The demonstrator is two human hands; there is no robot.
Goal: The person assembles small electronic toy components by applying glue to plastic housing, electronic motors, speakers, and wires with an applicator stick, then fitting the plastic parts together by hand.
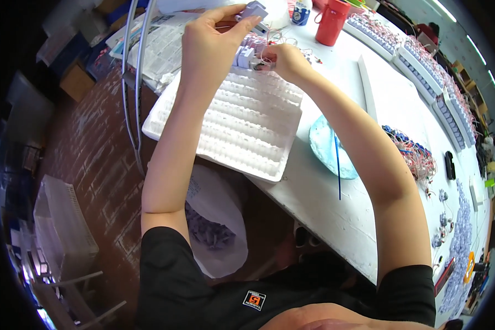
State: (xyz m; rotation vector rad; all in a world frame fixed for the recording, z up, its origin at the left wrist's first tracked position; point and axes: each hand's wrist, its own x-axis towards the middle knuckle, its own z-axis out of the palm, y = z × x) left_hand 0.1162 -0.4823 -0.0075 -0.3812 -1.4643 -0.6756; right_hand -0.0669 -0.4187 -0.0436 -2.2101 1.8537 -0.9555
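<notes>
Raised over the far end of the white foam tray (247,118), my left hand (217,30) pinches a small lavender plastic housing (254,10). My right hand (291,61) is at the tray's far edge, its fingers curled among small wired parts; what they grip is partly hidden. Pale lavender plastic pieces (245,56) with thin red and white wires (280,39) stand beside those fingers. Ridged rows run across the near part of the tray, which bears no parts there.
A red mug (332,22) and a blue-and-white bottle (301,12) stand beyond my hands. On the right are a turquoise dish (325,148) with a blue stick (337,165), a wire bundle (415,157) and long trays of wired parts (418,71). A white bag (217,192) hangs below the tray.
</notes>
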